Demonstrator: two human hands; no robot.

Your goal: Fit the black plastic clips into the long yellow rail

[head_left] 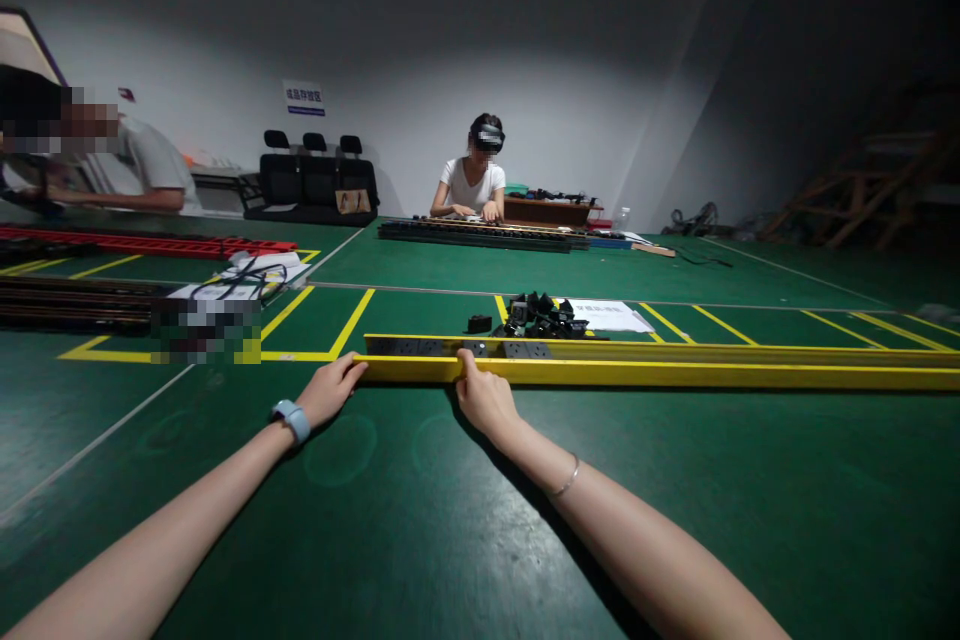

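A long yellow channel (675,375) lies across the green table and runs out of view on the right. Several black socket modules (526,349) sit inside it near its left end. My left hand (330,388), with a light-blue watch on the wrist, grips the channel's left end between thumb and fingers. Farther right, my right hand (486,400) is closed over the near wall, one fingertip up at the rim beside a socket module. Its other fingers are curled, partly hidden. Just behind the channel lies a pile of small black parts (541,317).
A white paper sheet (609,315) lies behind the channel. At the left are dark bars (75,305), a red rail (187,245) and a cable (259,280) on papers. Across the table a person (469,185) works at long dark strips (480,236); another person (150,165) leans in at left.
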